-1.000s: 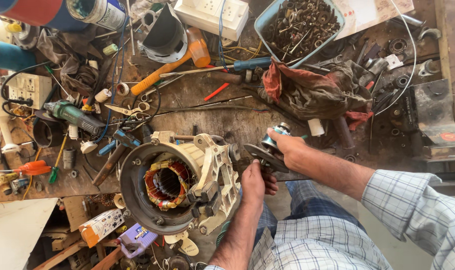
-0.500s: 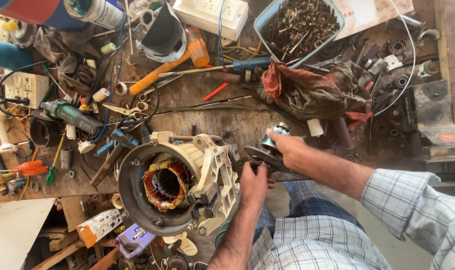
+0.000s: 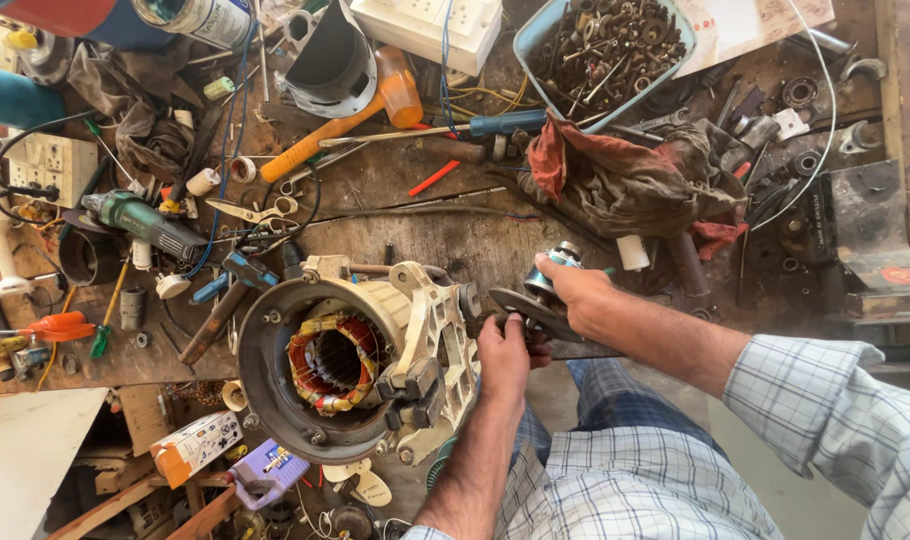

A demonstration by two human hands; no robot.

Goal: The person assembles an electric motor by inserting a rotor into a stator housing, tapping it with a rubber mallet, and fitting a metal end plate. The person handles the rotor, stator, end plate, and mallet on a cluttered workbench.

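We see a large electric motor housing point(image 3: 360, 365) lying at the near edge of a cluttered wooden workbench point(image 3: 455, 245), partly overhanging it above the person's lap. Its body is cream-coloured cast metal with ribs and lugs, chipped and grimy, and its open end faces up at us: a dark, greasy circular rim with bolt heads around it, and inside that the stator point(image 3: 333, 362), whose copper windings are wrapped in red and yellow insulation around a dark central bore. At the housing's right side sits a dark, flat metal part point(image 3: 525, 308), and both hands meet there. The left hand point(image 3: 503, 355) comes up from below with its fingers curled and pressed together against that part beside the housing; we cannot tell how firmly it grips. The right hand point(image 3: 575, 285) reaches in from the right, fingers closed around a small silvery cylindrical piece point(image 3: 553, 268) that stands up out of the fist, with the heel of the hand just above the dark part. Behind the hands lies a crumpled red and brown rag point(image 3: 635, 180), and beyond it a blue tray point(image 3: 535, 30) heaped with screws and bolts. Left of the housing we see a green power tool point(image 3: 140, 222), an orange-handled hammer point(image 3: 335, 125) and scissors point(image 3: 250, 210) among loose wires and fittings.
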